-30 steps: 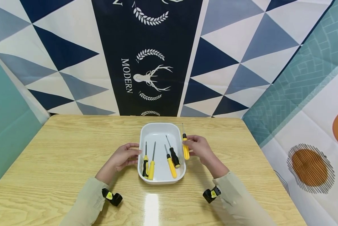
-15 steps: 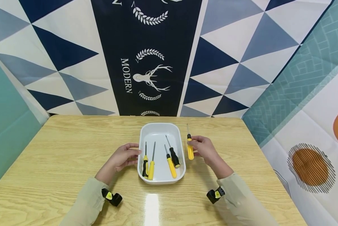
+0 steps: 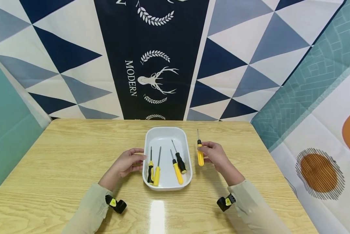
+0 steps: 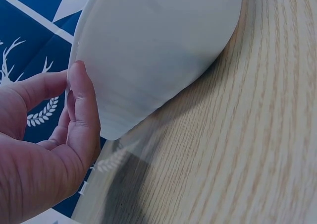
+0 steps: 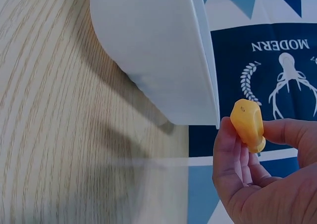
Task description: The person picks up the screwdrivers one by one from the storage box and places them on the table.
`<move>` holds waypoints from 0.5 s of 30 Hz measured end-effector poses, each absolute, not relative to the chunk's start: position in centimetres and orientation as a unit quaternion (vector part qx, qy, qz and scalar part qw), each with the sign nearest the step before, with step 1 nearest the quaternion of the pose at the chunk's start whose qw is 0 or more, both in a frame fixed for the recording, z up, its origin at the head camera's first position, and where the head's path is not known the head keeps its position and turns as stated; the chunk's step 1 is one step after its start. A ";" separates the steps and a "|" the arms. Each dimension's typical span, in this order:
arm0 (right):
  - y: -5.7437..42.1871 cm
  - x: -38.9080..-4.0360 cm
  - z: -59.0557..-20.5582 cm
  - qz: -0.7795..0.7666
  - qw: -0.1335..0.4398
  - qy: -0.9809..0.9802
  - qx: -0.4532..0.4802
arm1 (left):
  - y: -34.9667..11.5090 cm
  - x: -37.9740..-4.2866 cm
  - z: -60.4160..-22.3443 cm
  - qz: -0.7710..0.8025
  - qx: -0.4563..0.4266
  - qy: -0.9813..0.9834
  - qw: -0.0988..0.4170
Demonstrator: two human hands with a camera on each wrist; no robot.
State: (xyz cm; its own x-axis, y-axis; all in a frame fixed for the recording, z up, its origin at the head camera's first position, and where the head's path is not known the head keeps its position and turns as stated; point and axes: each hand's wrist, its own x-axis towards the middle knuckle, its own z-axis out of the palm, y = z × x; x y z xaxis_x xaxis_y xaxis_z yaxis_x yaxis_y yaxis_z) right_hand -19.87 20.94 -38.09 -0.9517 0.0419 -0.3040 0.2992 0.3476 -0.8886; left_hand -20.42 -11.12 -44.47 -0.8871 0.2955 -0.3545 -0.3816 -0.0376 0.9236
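Observation:
A white plastic tray (image 3: 166, 136) sits mid-table with several screwdrivers inside. At its left side, my left hand (image 3: 131, 162) holds the rim with thumb and fingers; the left wrist view shows those fingers (image 4: 81, 110) against the outer wall. Right of the tray, my right hand (image 3: 216, 155) pinches a yellow-handled screwdriver (image 3: 200, 156), its shaft pointing away from me. In the right wrist view the handle's butt end (image 5: 246, 117) faces the camera between thumb and fingers. Inside lie a black-and-yellow screwdriver (image 3: 150, 172), two yellow-handled screwdrivers (image 3: 156, 175) and a black-handled screwdriver (image 3: 180, 162).
Everything stands on a wood-grain table (image 3: 75, 156). Its far edge meets a patterned wall cloth (image 3: 154, 81). Small black cameras are strapped at both sleeves.
My right hand has carried the yellow-handled screwdriver rightward, from beside the tray's right rim to a short distance off. The left hand and the tray stay in place.

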 end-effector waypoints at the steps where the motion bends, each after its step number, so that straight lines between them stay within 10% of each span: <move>1: 21.0 -19.9 -38.1 -0.560 0.115 0.814 0.104 | -11.1 -20.4 -44.5 0.719 -0.033 0.653 0.236; 15: 22.0 -20.2 -38.7 -0.562 0.117 0.810 0.116 | -11.2 -20.4 -44.5 0.722 -0.028 0.650 0.237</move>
State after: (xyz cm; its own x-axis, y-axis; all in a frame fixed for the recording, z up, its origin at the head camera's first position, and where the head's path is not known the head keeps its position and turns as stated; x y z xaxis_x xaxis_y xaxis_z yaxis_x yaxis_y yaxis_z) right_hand -20.20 22.04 -38.70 -0.9460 0.0558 -0.3194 0.3187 0.3409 -0.8844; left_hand -20.36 -11.23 -44.49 -0.8863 0.3054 -0.3482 -0.3781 -0.0429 0.9248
